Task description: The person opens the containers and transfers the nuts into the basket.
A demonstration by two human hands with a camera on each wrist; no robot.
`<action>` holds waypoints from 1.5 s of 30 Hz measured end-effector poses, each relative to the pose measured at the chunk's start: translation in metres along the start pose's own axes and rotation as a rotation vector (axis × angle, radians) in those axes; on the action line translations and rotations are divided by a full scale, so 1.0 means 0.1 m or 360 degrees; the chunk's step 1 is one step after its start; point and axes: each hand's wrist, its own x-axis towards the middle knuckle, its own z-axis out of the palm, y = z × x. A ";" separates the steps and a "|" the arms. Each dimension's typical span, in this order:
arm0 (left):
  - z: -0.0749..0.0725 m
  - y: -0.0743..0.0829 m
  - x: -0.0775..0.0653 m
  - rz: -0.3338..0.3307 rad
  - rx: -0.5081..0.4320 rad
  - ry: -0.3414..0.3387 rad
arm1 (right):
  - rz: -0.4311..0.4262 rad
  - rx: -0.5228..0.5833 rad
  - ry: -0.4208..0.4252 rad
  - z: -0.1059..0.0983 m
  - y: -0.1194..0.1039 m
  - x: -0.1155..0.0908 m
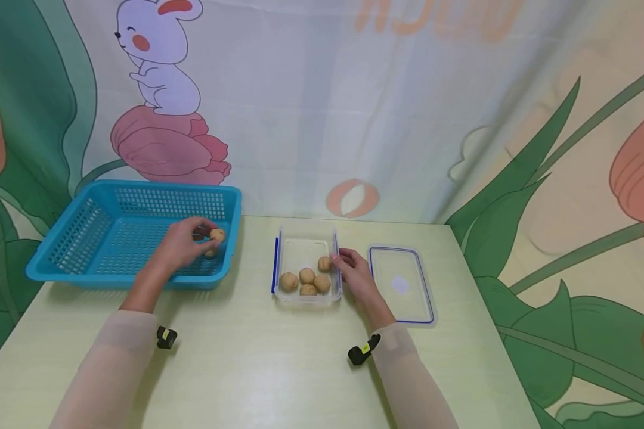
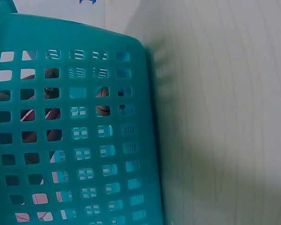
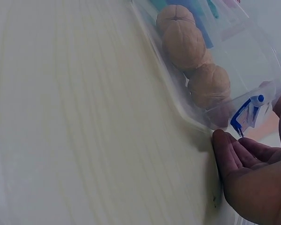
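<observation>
My left hand (image 1: 179, 243) is over the right end of the blue basket (image 1: 59, 271), pinching a walnut (image 1: 218, 235) between thumb and fingers. Just under it, another walnut (image 1: 210, 253) shows partly inside the basket. In the left wrist view the basket's side wall (image 2: 91, 33) mostly hides that hand. At the middle of the table stands a clear plastic container (image 1: 306, 301) with several walnuts (image 1: 288, 282) in its near half. My right hand (image 1: 356, 274) grips the container's right wall, thumb at the rim and fingers outside; the right wrist view shows the fingers (image 3: 227, 150) low beside a blue-edged clip.
A clear lid (image 1: 399, 286) with a blue seal lies flat right of the container, close to my right hand. A blue-edged flap (image 1: 275, 265) hangs at the container's left side. Behind the table (image 1: 268, 369) hangs a printed curtain (image 1: 290, 119).
</observation>
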 end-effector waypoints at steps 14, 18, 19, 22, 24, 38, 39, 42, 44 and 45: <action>-0.01 -0.02 -0.01 0.0027 -0.0101 0.0037 | 0.0002 -0.0025 0.0021 0.01 0.00 0.00; -0.03 0.05 -0.01 0.0066 -0.0081 0.0087 | 0.0013 -0.0014 0.0020 0.01 0.00 -0.01; -0.03 0.09 -0.01 0.0079 -0.0064 0.0092 | 0.0016 -0.0008 0.0015 0.01 0.00 -0.01; -0.04 0.25 -0.02 0.0141 -0.0013 0.0099 | 0.0022 0.0001 0.0004 0.00 0.00 -0.01; -0.02 0.39 -0.02 0.0193 0.0011 0.0100 | 0.0018 -0.0001 0.0005 0.00 0.00 -0.01; 0.59 1.11 0.14 0.0482 0.0029 0.0015 | 0.0003 0.0000 0.0006 0.00 0.00 0.00; 0.65 1.14 0.15 0.0475 0.0032 -0.0003 | 0.0003 -0.0001 0.0009 0.00 0.00 0.00; 0.81 1.21 0.21 0.0469 0.0027 -0.0060 | 0.0010 -0.0016 0.0021 0.01 0.00 0.01; 0.92 1.25 0.26 0.0470 0.0026 -0.0089 | 0.0019 -0.0034 0.0031 0.01 0.01 0.02; 0.97 1.27 0.29 0.0469 0.0020 -0.0105 | 0.0021 -0.0042 0.0039 0.01 0.00 0.02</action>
